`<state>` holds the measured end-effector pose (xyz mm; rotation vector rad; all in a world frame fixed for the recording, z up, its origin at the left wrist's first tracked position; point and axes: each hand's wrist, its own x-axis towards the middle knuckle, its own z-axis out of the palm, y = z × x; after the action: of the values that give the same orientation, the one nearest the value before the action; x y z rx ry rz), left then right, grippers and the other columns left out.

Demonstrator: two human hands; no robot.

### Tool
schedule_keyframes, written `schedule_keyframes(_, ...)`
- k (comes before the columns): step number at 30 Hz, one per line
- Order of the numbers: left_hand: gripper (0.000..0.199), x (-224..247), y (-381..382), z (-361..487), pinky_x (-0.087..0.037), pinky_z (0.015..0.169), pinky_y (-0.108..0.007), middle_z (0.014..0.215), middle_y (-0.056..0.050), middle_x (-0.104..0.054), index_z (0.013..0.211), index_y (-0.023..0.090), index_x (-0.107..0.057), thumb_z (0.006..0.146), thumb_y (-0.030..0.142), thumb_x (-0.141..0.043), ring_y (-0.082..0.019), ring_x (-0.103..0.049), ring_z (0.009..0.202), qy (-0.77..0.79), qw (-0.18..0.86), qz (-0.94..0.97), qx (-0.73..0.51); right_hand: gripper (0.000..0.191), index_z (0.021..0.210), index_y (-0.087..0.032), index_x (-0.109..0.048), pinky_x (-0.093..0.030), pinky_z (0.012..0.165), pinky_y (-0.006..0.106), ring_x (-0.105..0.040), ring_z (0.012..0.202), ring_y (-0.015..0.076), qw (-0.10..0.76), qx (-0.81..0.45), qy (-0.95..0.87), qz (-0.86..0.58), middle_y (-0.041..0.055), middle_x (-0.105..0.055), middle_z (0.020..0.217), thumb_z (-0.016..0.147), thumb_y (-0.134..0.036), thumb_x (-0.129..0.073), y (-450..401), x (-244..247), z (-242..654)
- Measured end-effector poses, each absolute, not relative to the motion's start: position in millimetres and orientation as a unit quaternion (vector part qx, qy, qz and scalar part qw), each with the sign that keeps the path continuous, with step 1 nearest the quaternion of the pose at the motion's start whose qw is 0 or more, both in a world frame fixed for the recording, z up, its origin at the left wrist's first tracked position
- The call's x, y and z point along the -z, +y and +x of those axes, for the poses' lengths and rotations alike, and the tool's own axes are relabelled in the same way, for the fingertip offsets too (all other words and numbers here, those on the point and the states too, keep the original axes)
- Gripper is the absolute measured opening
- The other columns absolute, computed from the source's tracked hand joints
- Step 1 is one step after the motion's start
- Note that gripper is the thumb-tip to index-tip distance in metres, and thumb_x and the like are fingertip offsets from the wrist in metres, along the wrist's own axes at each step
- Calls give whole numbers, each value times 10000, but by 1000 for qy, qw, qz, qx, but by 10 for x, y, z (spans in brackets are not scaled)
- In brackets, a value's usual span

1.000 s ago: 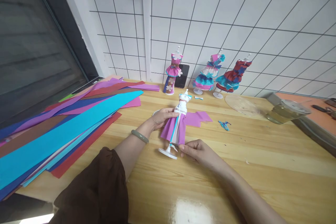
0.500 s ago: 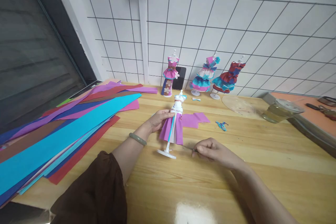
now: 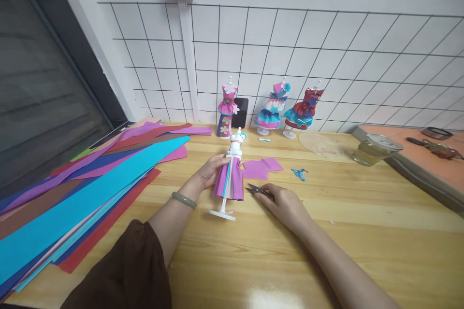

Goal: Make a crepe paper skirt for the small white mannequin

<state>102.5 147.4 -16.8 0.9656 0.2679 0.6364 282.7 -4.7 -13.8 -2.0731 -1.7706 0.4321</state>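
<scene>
My left hand (image 3: 213, 171) is closed around the waist of a small white dress form (image 3: 237, 146), tilted on its round white base. A purple paper skirt (image 3: 237, 181) with a blue strip and a white panel down its front hangs from the form's waist. In my right hand (image 3: 284, 199) is a pair of small dark scissors (image 3: 260, 191), the blades slightly apart and pointing left. Their tips are just to the right of the skirt's hem, apart from it. Behind the scissors lie purple paper pieces (image 3: 261, 169).
Strips of coloured paper (image 3: 119, 181) fan out at the left. Three dressed forms, one in red and blue (image 3: 307, 108), stand by the wall with a phone (image 3: 239, 112). A blue scrap (image 3: 299, 174) and a cup of yellowish liquid (image 3: 375, 149) are on the right.
My right hand has turned the scissors so that the blades show apart and point up-left. The view has shifted slightly; my left hand still holds the dress form.
</scene>
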Motion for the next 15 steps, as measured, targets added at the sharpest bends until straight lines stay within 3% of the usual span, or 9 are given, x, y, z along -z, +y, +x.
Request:
schedule_keyframes(4, 247, 135, 1483, 992, -464, 658, -245, 835, -90, -638, 932, 99, -606, 744, 259, -594, -146, -604, 717, 131, 852, 411, -297, 321, 903, -203, -622, -366, 581, 275, -599, 723, 217, 170, -95, -664, -722, 69, -655, 779, 839, -455, -433, -64, 156, 2776)
schedule_keyframes(8, 235, 119, 1509, 963, -473, 652, -229, 791, -62, -627, 868, 120, -615, 718, 301, -600, -132, -601, 693, 161, 866, 357, -312, 252, 881, -170, -621, -404, 679, 304, -569, 798, 221, 192, -6, -695, -693, 93, -607, 826, 840, -372, -476, -39, 207, 2761)
schedule_keyframes(15, 186, 49, 1481, 947, -482, 783, -291, 756, -55, -622, 821, 129, -619, 721, 278, -571, -154, -604, 767, 142, 869, 298, -367, 250, 1094, -179, -551, -383, 814, 347, -495, 933, 208, 244, 28, -828, -504, 102, -587, 1006, 906, -239, -399, -106, 170, 2358)
